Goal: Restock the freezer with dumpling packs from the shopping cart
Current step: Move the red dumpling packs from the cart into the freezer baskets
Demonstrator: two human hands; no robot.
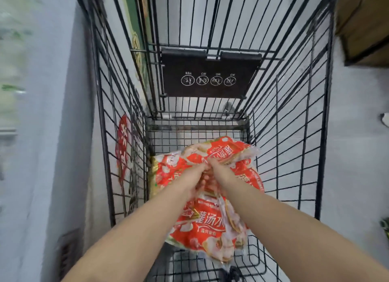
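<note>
Several red and white dumpling packs (202,225) lie piled at the bottom of the black wire shopping cart (109,155). Both my arms reach down into the cart. My left hand (196,177) and my right hand (216,170) meet in the middle of the pile, fingers closed on the plastic of the packs. One dumpling pack (223,151) rises at the far side of my hands. The fingertips are partly hidden in the crumpled wrappers, so which pack each hand grips is unclear.
A dark child-seat flap (210,75) with white icons hangs on the cart's far wall. The pale freezer side (52,134) stands to the left, blurred. A red sticker (123,149) shows through the cart's left wall. A cardboard box (364,23) sits top right.
</note>
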